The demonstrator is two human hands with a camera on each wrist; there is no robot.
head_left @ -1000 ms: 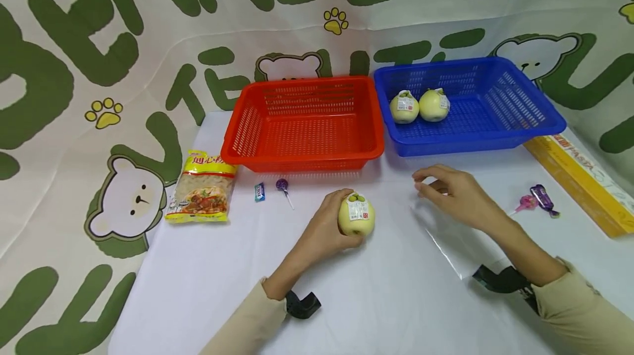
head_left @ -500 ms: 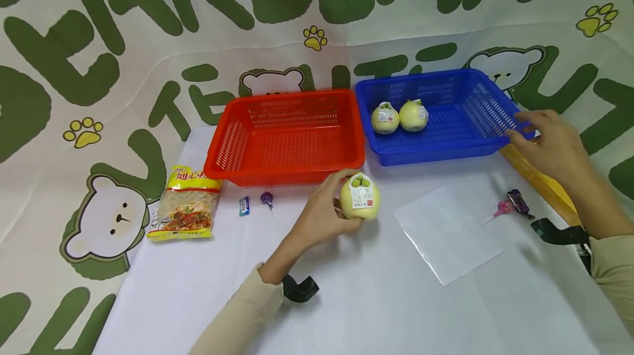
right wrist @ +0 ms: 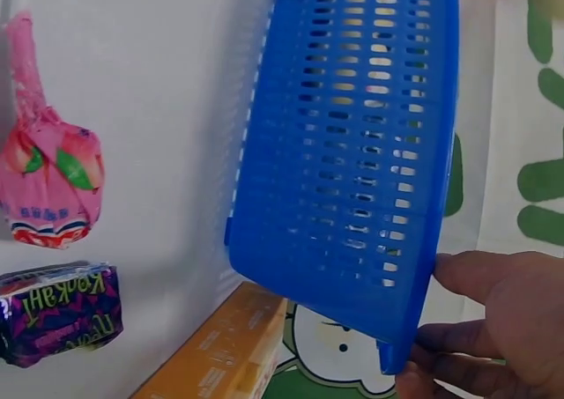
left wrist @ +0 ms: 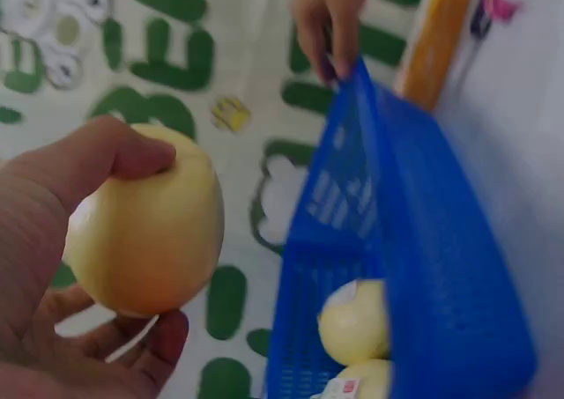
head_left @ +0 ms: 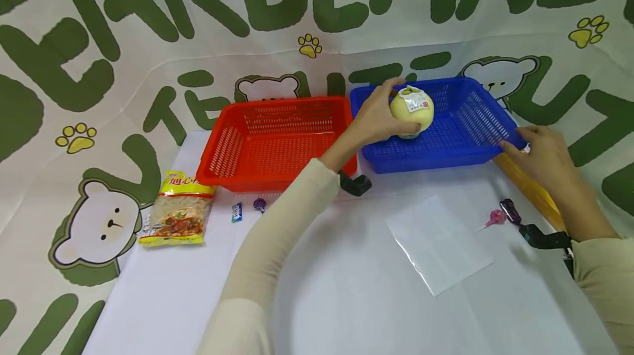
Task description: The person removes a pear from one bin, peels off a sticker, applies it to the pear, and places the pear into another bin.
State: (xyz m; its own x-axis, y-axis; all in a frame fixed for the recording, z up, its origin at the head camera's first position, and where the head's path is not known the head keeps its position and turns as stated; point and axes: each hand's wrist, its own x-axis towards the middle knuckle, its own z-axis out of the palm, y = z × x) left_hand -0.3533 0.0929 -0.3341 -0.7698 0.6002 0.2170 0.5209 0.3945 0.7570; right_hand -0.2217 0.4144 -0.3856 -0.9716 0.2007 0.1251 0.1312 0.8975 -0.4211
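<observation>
My left hand holds a pale yellow apple with a white label, thumb on one side and fingers on the other. The apple is over the left part of the blue basket. In the left wrist view, two similar apples show inside that basket; in the head view the held apple and left hand mostly hide them. My right hand grips the basket's right front corner. In the right wrist view, the thumb and fingers of that hand pinch its rim.
A red basket stands left of the blue one. Nearby lie a noodle bag, small candy and purple lollipop. A clear plastic sheet, pink lollipop, dark-wrapped candy and orange box are to the right.
My left hand has lifted the apple and carried it from the table's middle to over the blue basket. The right hand has moved from above the plastic sheet to the basket's right corner and grips it.
</observation>
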